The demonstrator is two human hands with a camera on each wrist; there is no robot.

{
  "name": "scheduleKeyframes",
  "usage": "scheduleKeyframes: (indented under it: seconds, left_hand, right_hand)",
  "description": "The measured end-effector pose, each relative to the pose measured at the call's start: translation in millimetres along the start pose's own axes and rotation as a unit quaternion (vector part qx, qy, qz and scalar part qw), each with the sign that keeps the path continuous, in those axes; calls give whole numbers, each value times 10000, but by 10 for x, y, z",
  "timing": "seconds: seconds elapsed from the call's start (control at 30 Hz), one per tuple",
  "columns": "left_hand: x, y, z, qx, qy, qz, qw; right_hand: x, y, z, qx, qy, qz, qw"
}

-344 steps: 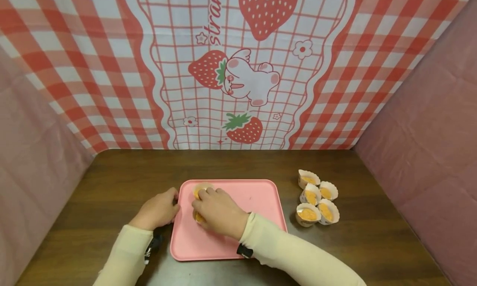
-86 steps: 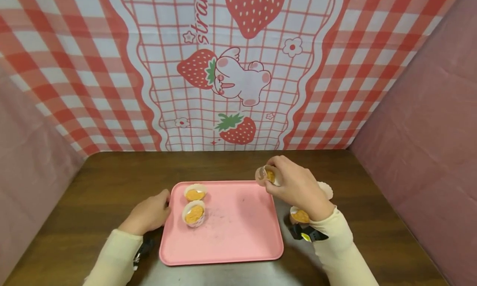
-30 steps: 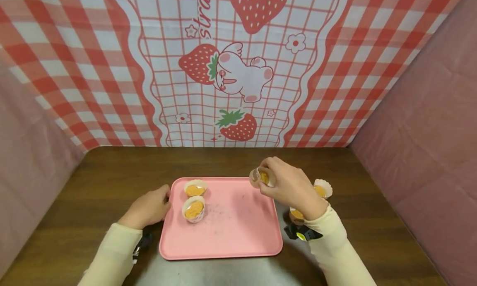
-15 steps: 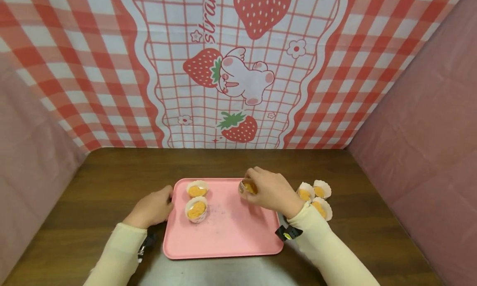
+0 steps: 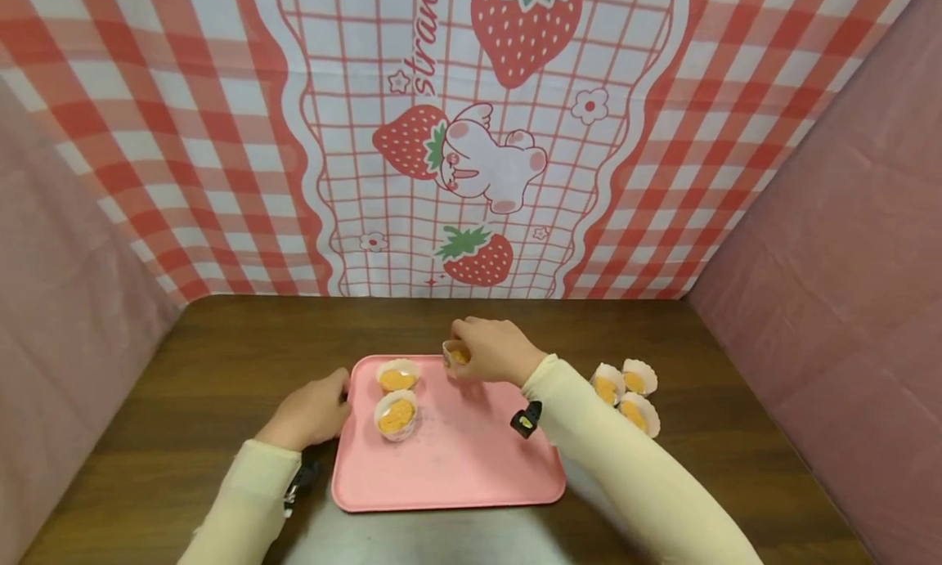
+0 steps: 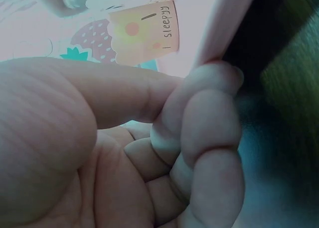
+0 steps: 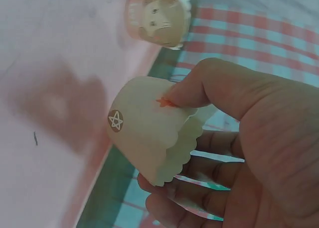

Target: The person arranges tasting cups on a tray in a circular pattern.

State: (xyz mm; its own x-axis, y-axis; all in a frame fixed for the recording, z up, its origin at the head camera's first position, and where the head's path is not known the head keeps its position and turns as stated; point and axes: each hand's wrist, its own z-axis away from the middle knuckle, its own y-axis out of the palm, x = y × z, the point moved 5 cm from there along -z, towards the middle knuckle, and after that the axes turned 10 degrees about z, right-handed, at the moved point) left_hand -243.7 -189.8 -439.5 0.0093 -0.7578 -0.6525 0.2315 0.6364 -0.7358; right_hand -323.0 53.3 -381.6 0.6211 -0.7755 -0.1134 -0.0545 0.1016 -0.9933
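My right hand (image 5: 496, 348) is gripping a thin, papery cup (image 7: 142, 123), thumb on one side and fingers on the other, and I'm holding it tilted over the far edge of the pink tray (image 5: 471, 479). Its wall is tapering toward the base, its rim is waving in small scallops, and orange-yellow filling (image 5: 459, 356) is showing inside. The tray is looking smooth, with rounded corners, a raised lip and dark scuffs (image 5: 441, 418) toward its left half. My left hand (image 5: 312, 410) is pinching that lip at the left side, the fingers curling. Beside it, a far cup (image 5: 398, 378) and a near cup (image 5: 396, 418) are standing on the tray, close together, their filling rough and lumpy. Three more cups (image 5: 607, 385) are clustering to the right on the brown, wood-grained table (image 5: 221, 360). My right wrist view is showing what the head view isn't: a ringed star and an orange star printed on the gripped cup, and a drawn face on another. My left wrist view is revealing "I sleepyy" lettered on a cup; only the head view is taking in the right-hand cluster.
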Motion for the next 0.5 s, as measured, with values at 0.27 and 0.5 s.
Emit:
scheduleKeyframes:
  seconds: [0.27,0.5]
  left_hand:
    - [34,12,-16,-58,9,35,10000]
    - [35,-5,-28,-42,19,45,10000]
  right_hand:
    - [153,156,-240,613,-182,-101,9979]
    - [238,174,-313,545,-313,16,9980]
